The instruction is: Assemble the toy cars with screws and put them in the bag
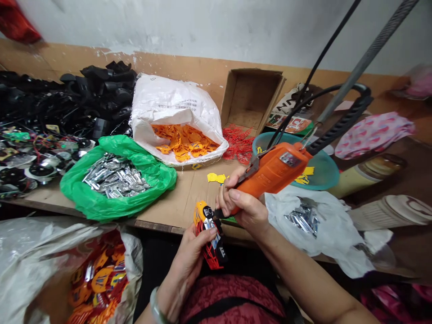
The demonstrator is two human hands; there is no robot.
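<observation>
My left hand (191, 252) is closed around a small orange, black and silver assembly (204, 212) with red wires, held just in front of the table edge. My right hand (248, 207) grips an orange electric screwdriver (276, 168), tilted down to the left. Its dark tip meets or nearly meets the upper part of the assembly; the exact contact is too small to tell. The screwdriver hangs from a coiled cable (374, 40) at the upper right. Beyond my right hand, small yellow pieces (216, 177) lie on the table.
A green bag (158, 180) of silver metal parts and a white sack (175, 96) of orange pieces stand on the table (189, 193). Red wires (239, 144), a cardboard box (251, 99) and a teal basin (329, 171) are behind. Black parts (101, 94) pile up left; bottles (391, 211) stand right.
</observation>
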